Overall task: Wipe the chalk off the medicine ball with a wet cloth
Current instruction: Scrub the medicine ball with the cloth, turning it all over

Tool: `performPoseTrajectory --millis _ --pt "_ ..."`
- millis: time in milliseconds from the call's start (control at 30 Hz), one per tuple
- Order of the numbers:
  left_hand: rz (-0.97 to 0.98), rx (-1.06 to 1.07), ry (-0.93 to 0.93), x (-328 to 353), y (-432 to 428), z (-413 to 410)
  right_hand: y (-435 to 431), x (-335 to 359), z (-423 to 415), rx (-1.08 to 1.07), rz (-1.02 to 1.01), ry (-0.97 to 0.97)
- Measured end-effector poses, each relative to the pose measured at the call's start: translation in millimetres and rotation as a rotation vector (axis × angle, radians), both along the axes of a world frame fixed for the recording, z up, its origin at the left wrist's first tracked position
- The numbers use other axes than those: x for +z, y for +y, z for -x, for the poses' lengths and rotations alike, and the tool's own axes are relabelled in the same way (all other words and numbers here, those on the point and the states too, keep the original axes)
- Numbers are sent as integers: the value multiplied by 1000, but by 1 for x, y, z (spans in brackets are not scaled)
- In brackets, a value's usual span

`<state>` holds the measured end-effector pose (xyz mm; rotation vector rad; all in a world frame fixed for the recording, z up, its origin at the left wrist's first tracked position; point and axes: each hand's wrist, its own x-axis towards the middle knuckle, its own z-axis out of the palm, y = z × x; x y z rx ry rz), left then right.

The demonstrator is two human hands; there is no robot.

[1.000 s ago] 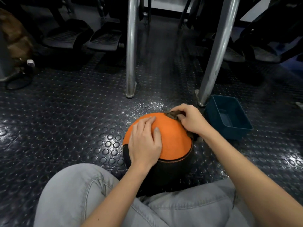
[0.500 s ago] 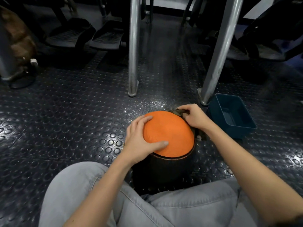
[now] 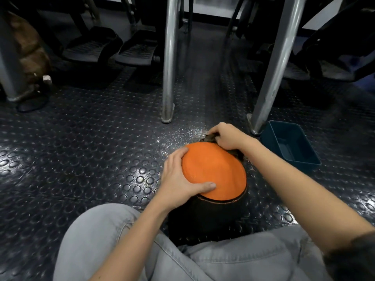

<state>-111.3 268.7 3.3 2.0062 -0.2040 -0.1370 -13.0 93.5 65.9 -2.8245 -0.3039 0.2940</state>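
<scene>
The medicine ball (image 3: pixel 215 175), orange on top and black below, sits on the studded floor between my knees. My left hand (image 3: pixel 180 179) holds its left side, fingers curved over the far edge and thumb laid across the orange panel. My right hand (image 3: pixel 227 136) grips a dark, crumpled cloth (image 3: pixel 209 138) and presses it against the ball's far upper right side. Most of the cloth is hidden under that hand. White chalk dust (image 3: pixel 182 134) speckles the floor just beyond the ball.
A dark teal plastic tub (image 3: pixel 304 159) stands on the floor right of the ball. Two metal legs (image 3: pixel 168 78) (image 3: pixel 272 78) rise just behind. Machine pedals (image 3: pixel 136 51) and dark equipment fill the back. My grey-trousered knees (image 3: pixel 113 236) frame the ball.
My left hand slid from the ball's top to its left side and the ball turned. My right hand moved the cloth further round the far right edge.
</scene>
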Motion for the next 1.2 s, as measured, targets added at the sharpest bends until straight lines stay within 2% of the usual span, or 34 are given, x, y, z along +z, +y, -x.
performPoseTrajectory --millis 67,167,267,367,467,533,600,733,767,833,933,1000,1100,1200 --pt "15 21 6 -1 -1 0 -4 -3 -3 -13 -58 30" --pt "18 56 -8 -4 0 0 8 1 5 84 -82 -62" --pt "17 69 -33 -7 0 0 31 8 20 275 36 -136" --pt "24 42 -9 -6 -2 -1 10 1 7 145 38 -112" --pt "27 40 -8 -4 -1 -5 -16 -8 5 -54 -117 -27" --pt "23 53 5 -3 -1 -9 -17 -9 16 -134 -188 -69" --pt "26 80 33 -4 1 -13 -5 -4 36 -119 -173 -173" --pt "38 140 48 -4 6 -21 23 -4 95 85 -80 -357" --pt "48 143 68 -3 8 -24 21 -12 104 65 -133 -403" --pt "101 140 125 -2 11 -31 2 -28 100 -112 -277 -441" --pt "162 143 191 0 15 -48 -25 -42 74 -441 -463 -312" --pt "172 155 219 -1 18 -58 -21 -50 75 -497 -478 -327" --pt "214 227 219 -7 30 -64 4 -58 103 -321 -468 -525" --pt "279 277 135 -12 39 -67 9 -68 114 -206 -489 -595"
